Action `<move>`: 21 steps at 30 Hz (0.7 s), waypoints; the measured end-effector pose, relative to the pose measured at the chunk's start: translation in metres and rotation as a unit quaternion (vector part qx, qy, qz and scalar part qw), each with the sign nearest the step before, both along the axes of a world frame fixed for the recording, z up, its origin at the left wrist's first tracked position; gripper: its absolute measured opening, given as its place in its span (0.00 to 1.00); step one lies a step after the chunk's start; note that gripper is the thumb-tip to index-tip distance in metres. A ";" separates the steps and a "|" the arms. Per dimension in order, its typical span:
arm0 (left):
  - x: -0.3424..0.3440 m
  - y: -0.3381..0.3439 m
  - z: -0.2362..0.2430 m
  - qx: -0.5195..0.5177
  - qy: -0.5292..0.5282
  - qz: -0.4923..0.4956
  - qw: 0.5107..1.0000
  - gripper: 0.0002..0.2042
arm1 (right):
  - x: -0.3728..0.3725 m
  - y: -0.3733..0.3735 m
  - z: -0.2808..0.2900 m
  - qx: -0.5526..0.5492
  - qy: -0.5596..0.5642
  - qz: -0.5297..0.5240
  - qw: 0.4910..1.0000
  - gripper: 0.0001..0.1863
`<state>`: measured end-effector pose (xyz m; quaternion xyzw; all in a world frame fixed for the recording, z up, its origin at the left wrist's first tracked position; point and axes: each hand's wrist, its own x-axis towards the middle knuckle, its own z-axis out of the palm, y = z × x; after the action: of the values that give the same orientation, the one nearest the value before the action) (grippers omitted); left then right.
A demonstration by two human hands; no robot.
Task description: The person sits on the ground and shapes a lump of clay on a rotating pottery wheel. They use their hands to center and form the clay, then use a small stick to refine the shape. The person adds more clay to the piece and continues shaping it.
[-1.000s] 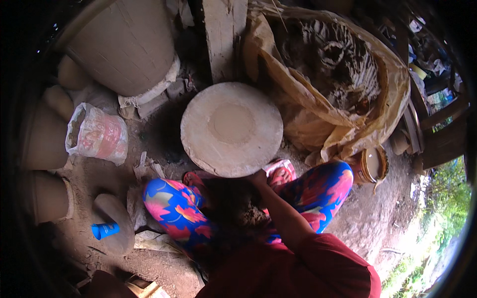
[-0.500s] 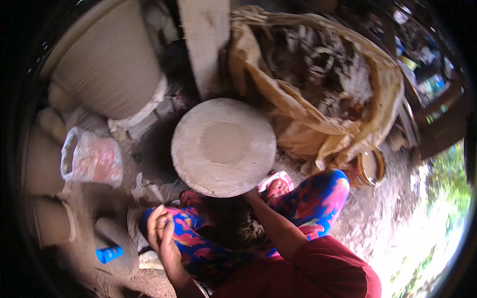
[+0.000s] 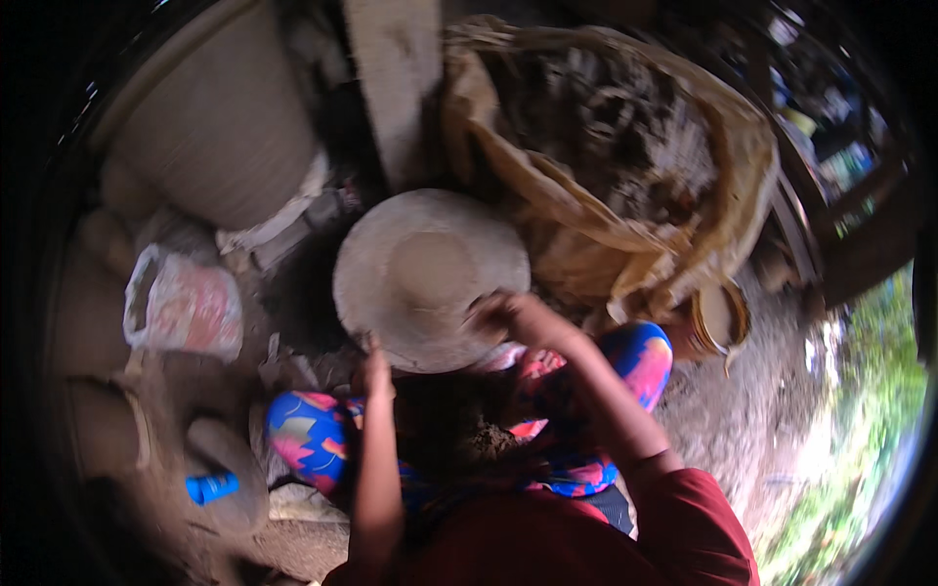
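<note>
A round, pale potter's wheel (image 3: 371,254), dusted with clay, sits low before my knees. A darker round patch (image 3: 432,269) marks its middle. At the wheel's near left rim is my left hand (image 3: 374,371), upright and smeared by motion; whether it touches the rim I cannot tell. My right hand (image 3: 500,313) is over the right front part of the wheel, its fingers bent downward and dark with blur. No held object shows in either hand, though the fingers are too blurred to be sure.
Beyond the wheel on the right stands a large tan sack (image 3: 576,176) of greyish lumpy material, with a bucket (image 3: 718,317) beside it. A large clay vessel (image 3: 215,127), a white-and-red bag (image 3: 195,308) and a blue cup (image 3: 212,486) are on the left. A wooden post (image 3: 396,88) rises behind.
My right hand has come up from below the wheel's near edge to over its surface. My left hand has moved from above my left knee forward and right to the wheel's rim.
</note>
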<state>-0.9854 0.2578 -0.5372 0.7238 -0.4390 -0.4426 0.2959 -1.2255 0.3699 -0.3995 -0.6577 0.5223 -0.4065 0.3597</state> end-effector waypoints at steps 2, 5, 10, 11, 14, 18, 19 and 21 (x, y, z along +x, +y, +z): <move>-0.020 -0.001 -0.014 -0.017 0.038 0.045 0.998 0.33 | -0.027 -0.026 0.015 -0.002 0.006 -0.032 0.999 0.18; -0.045 -0.001 -0.013 -0.070 0.028 0.153 0.985 0.26 | -0.049 -0.061 0.017 -0.117 0.085 -0.091 0.985 0.07; -0.044 -0.013 0.002 -0.143 0.033 0.157 0.977 0.26 | -0.064 -0.102 -0.013 -0.040 0.096 -0.126 0.987 0.10; -0.040 -0.019 0.000 -0.156 0.016 0.135 0.978 0.26 | -0.069 -0.106 -0.023 -0.030 0.188 -0.152 0.970 0.10; -0.024 -0.049 -0.009 -0.143 0.062 0.079 0.985 0.28 | -0.077 -0.118 -0.057 -0.053 0.160 -0.175 0.970 0.11; -0.010 -0.107 -0.005 -0.135 0.029 -0.051 0.989 0.30 | -0.078 -0.128 -0.095 0.024 0.103 -0.178 0.978 0.10; -0.009 -0.120 0.001 -0.130 0.056 -0.086 0.986 0.33 | -0.078 -0.130 -0.099 0.000 0.086 -0.162 0.983 0.10; -0.008 -0.144 0.016 -0.062 0.083 -0.107 0.989 0.36 | -0.076 -0.133 -0.103 0.010 0.112 -0.148 0.982 0.10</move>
<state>-0.9936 0.1140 -0.5209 0.6138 -0.5147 -0.5021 0.3258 -1.3012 0.2372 -0.5024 -0.6107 0.6553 -0.3735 0.2412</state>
